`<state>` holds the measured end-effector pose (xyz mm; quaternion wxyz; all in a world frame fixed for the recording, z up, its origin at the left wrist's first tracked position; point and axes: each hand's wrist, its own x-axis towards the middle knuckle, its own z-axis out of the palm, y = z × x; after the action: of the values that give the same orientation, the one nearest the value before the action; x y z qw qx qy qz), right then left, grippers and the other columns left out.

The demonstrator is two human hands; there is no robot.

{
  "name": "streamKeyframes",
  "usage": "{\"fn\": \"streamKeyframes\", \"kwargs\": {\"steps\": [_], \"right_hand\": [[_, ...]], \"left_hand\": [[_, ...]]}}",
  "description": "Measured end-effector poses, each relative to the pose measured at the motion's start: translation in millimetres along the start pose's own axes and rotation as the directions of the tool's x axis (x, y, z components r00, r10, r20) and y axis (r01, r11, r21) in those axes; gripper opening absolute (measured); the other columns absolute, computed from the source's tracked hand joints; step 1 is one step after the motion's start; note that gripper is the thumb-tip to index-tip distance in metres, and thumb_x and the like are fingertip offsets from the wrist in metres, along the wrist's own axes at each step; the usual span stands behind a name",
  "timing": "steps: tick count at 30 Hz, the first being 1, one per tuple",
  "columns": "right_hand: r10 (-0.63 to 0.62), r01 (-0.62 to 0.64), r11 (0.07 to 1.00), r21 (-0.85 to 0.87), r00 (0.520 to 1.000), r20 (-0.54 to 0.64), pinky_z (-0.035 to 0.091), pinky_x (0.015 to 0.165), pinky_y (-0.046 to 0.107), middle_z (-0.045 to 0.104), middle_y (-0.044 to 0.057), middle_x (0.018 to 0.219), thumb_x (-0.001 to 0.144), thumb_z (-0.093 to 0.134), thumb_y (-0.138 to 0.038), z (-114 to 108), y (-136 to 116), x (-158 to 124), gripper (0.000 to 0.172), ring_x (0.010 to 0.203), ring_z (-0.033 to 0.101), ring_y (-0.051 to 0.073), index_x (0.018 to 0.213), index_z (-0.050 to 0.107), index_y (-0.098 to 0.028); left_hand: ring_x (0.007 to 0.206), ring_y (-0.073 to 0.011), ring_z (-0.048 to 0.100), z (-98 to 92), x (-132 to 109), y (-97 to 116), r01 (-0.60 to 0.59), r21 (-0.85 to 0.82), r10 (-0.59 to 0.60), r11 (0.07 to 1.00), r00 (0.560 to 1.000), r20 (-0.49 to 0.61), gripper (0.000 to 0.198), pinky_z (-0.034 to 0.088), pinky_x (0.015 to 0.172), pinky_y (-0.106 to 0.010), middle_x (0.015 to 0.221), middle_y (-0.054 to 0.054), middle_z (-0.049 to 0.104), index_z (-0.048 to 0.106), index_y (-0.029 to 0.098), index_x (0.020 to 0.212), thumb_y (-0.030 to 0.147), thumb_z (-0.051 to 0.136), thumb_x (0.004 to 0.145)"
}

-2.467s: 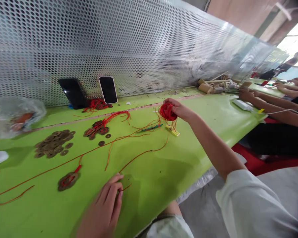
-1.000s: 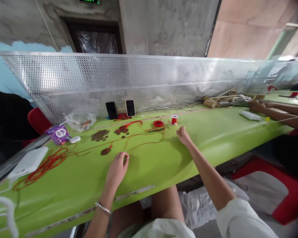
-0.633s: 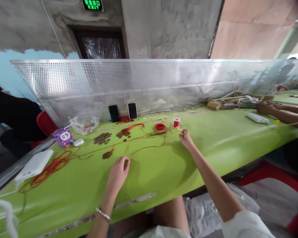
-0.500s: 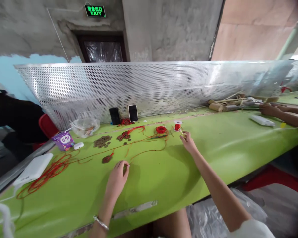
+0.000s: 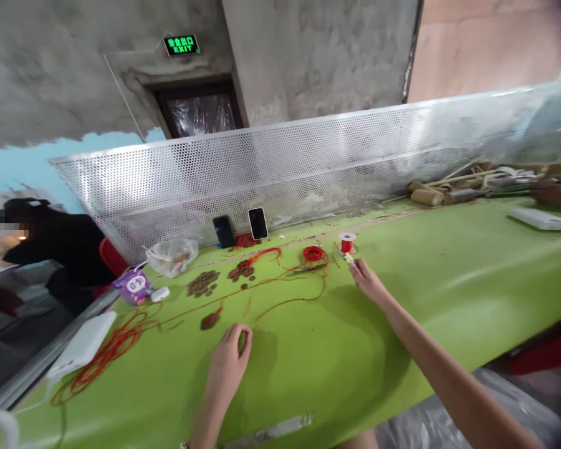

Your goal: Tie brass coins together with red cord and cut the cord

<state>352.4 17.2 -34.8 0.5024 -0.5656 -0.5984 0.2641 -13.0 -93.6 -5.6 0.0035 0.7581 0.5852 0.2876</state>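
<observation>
My left hand is over the near part of the green table, with thumb and fingertips pinched on the end of a thin red cord. That cord curves away to the right, toward a coil of red cord. A small bunch of brown coin-like discs with a red tie lies just beyond my left hand. Farther right, my right hand is closed on a small yellow object, whose kind I cannot make out. It is right in front of a white spool of red thread.
Loose brown discs and a red-tied bunch lie mid-table. Two phones lean near the perforated metal screen. Leftward are a plastic bag, purple packet and red cords. Another person's hand is far right.
The view has tilted, so the table's things appear lower and farther right. Both my hands keep nearly the same places over the table and the same grips.
</observation>
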Motion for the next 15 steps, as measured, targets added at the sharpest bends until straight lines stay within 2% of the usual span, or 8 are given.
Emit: {"fn": "streamKeyframes", "kwargs": {"steps": [3, 5, 6, 8, 10, 11, 13, 15], "right_hand": [[-0.035, 0.030, 0.999, 0.026, 0.980, 0.194, 0.039, 0.056, 0.030, 0.047, -0.001, 0.063, 0.083, 0.039, -0.066, 16, -15, -5, 0.043, 0.056, 0.044, 0.015, 0.077, 0.041, -0.023], [-0.072, 0.052, 0.997, 0.064, 0.932, 0.354, 0.042, 0.062, 0.030, 0.054, 0.000, 0.069, 0.084, 0.043, -0.062, 36, -34, -11, 0.041, 0.062, 0.049, 0.015, 0.081, 0.046, -0.022], [-0.104, 0.057, 0.992, 0.113, 0.882, 0.459, 0.044, 0.064, 0.029, 0.056, 0.001, 0.074, 0.087, 0.040, -0.061, 49, -46, -14, 0.041, 0.065, 0.052, 0.014, 0.085, 0.048, -0.021], [-0.192, -0.037, 0.954, 0.297, 0.687, 0.701, 0.046, 0.069, 0.030, 0.057, 0.003, 0.084, 0.090, 0.035, -0.059, 76, -69, -19, 0.041, 0.072, 0.054, 0.015, 0.094, 0.048, -0.021], [-0.287, -0.053, 0.929, 0.367, 0.525, 0.801, 0.044, 0.077, 0.030, 0.056, 0.003, 0.086, 0.091, 0.038, -0.057, 103, -84, -21, 0.038, 0.079, 0.053, 0.015, 0.094, 0.049, -0.021], [-0.304, -0.077, 0.920, 0.384, 0.480, 0.823, 0.043, 0.078, 0.030, 0.055, 0.002, 0.085, 0.090, 0.038, -0.059, 115, -87, -20, 0.039, 0.079, 0.052, 0.014, 0.092, 0.048, -0.021], [-0.265, -0.152, 0.919, 0.364, 0.447, 0.855, 0.042, 0.072, 0.028, 0.052, 0.001, 0.079, 0.088, 0.039, -0.064, 133, -86, -16, 0.043, 0.072, 0.049, 0.013, 0.087, 0.045, -0.021], [-0.203, -0.208, 0.920, 0.332, 0.472, 0.858, 0.039, 0.065, 0.027, 0.049, 0.000, 0.075, 0.087, 0.036, -0.066, 143, -79, -10, 0.045, 0.067, 0.045, 0.013, 0.084, 0.043, -0.021]], "left_hand": [[0.068, -0.0192, 0.069, 0.5, 0, -3, 0.013, -0.014, -0.013, 1.000, 1.000, 0.014, 0.020, 0.055, 0.058, -0.030, 0.083, -0.005, 0.070, 0.053, 0.023, 0.082, 0.033, 0.039, 0.092], [0.069, -0.0187, 0.069, 1.0, -1, -3, 0.004, 0.025, -0.005, 1.000, 0.999, 0.031, 0.019, 0.055, 0.058, -0.029, 0.084, -0.004, 0.072, 0.056, 0.023, 0.084, 0.032, 0.040, 0.092], [0.069, -0.0185, 0.069, 1.3, -2, -2, -0.015, 0.068, 0.013, 0.998, 0.999, 0.030, 0.019, 0.056, 0.059, -0.029, 0.083, -0.003, 0.072, 0.057, 0.023, 0.085, 0.031, 0.041, 0.092], [0.069, -0.0187, 0.069, 2.2, -5, 0, -0.079, 0.187, 0.083, 0.979, 0.996, -0.016, 0.020, 0.056, 0.061, -0.029, 0.079, -0.002, 0.073, 0.059, 0.023, 0.086, 0.028, 0.041, 0.092], [0.069, -0.0191, 0.069, 3.5, -9, 0, -0.138, 0.303, 0.176, 0.943, 0.979, -0.100, 0.018, 0.055, 0.062, -0.030, 0.076, -0.003, 0.072, 0.059, 0.022, 0.088, 0.024, 0.042, 0.092], [0.068, -0.0189, 0.068, 4.1, -11, 0, -0.159, 0.352, 0.219, 0.923, 0.966, -0.137, 0.016, 0.054, 0.063, -0.030, 0.076, -0.003, 0.072, 0.058, 0.021, 0.090, 0.023, 0.042, 0.091], [0.067, -0.0181, 0.068, 4.7, -17, -4, -0.166, 0.415, 0.260, 0.895, 0.949, -0.181, 0.011, 0.053, 0.065, -0.029, 0.075, -0.003, 0.071, 0.056, 0.020, 0.094, 0.019, 0.045, 0.091], [0.068, -0.0173, 0.068, 4.5, -22, -7, -0.163, 0.451, 0.260, 0.878, 0.952, -0.163, 0.008, 0.052, 0.069, -0.029, 0.075, -0.003, 0.071, 0.055, 0.019, 0.096, 0.018, 0.049, 0.090]]}}
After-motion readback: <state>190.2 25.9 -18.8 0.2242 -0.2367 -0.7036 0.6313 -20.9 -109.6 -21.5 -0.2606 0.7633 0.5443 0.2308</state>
